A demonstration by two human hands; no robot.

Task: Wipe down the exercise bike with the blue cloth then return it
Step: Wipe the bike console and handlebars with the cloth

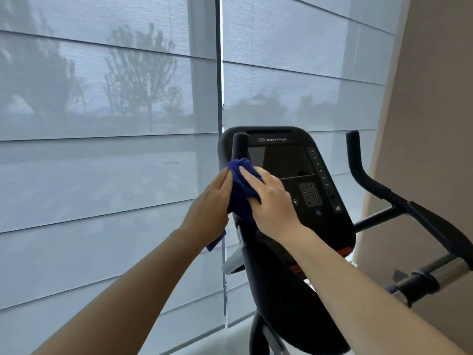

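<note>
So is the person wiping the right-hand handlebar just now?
No, the left hand and right hand press the blue cloth onto the left handlebar; the right handlebar stands bare.

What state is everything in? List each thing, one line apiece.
blue cloth: bunched round the left handlebar, one corner hanging below the left hand
left hand: fingers straight, pressing the blue cloth
right hand: fingers curled over the blue cloth
left handlebar: upright, wrapped by the blue cloth lower down
right handlebar: untouched
console screen: dark
blinds: lowered
</note>
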